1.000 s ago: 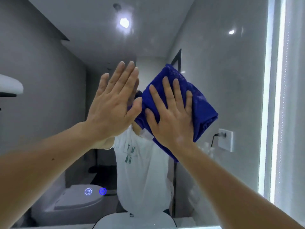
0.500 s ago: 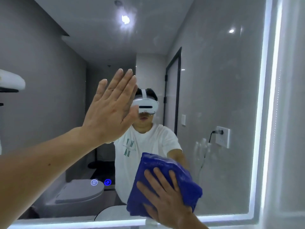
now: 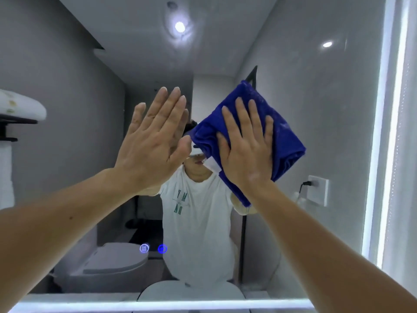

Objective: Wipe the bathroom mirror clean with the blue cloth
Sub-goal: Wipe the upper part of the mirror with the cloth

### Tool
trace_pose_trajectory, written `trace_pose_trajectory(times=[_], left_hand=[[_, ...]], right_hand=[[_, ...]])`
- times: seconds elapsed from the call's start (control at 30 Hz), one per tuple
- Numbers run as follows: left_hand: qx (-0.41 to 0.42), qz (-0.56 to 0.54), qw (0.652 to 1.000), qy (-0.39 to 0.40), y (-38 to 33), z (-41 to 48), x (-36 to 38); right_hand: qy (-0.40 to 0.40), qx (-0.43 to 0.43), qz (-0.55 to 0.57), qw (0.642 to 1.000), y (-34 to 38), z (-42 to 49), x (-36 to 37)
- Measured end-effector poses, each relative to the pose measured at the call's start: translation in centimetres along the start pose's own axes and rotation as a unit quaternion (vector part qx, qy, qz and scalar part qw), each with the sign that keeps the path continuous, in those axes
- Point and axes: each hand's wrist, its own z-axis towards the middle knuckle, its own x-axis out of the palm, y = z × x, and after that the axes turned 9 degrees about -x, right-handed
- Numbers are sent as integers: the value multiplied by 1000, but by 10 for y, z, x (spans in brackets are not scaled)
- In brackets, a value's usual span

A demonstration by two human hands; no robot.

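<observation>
Flat right hand [image 3: 246,154] presses blue cloth [image 3: 279,136] on mirror [image 3: 316,98].
Left hand [image 3: 153,147] flat at 9 o'clock; mirror bare toward 3 o'clock.

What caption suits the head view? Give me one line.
Right hand presses the cloth flat on the mirror; left hand, fingers straight, raised beside it.

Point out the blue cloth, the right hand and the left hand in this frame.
blue cloth [image 3: 287,142], head view, on the uncovered fold at its right side.
right hand [image 3: 246,154], head view, on the back of the hand.
left hand [image 3: 153,147], head view, on the back of the hand.
</observation>
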Motion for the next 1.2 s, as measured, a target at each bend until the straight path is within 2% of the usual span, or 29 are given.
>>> trace_pose_trajectory(times=[0.17, 0.5, 0.67, 0.8, 0.87, 0.97, 1.2], left_hand=[[-3, 0, 1000, 11, 2, -10, 8], [21, -13, 1000, -4, -8, -44, 33], [23, 12, 999, 24, -6, -66, 34], [1, 97, 995, 38, 0, -58, 24], [13, 48, 999, 22, 5, -51, 11], [6, 24, 999, 21, 15, -45, -1], [4, 12, 1000, 9, 26, -50, -12]], right_hand=[[-35, 12, 4, 999, 9, -28, 7], [19, -79, 22, 996, 72, -204, 16], [50, -163, 24, 985, 83, -277, 18], [99, -292, 1, 951, 72, -316, 13], [114, -335, -8, 935, 63, -313, 10], [117, -345, 9, 931, 49, -268, 6], [22, -146, 55, 988, 12, -83, 5]])
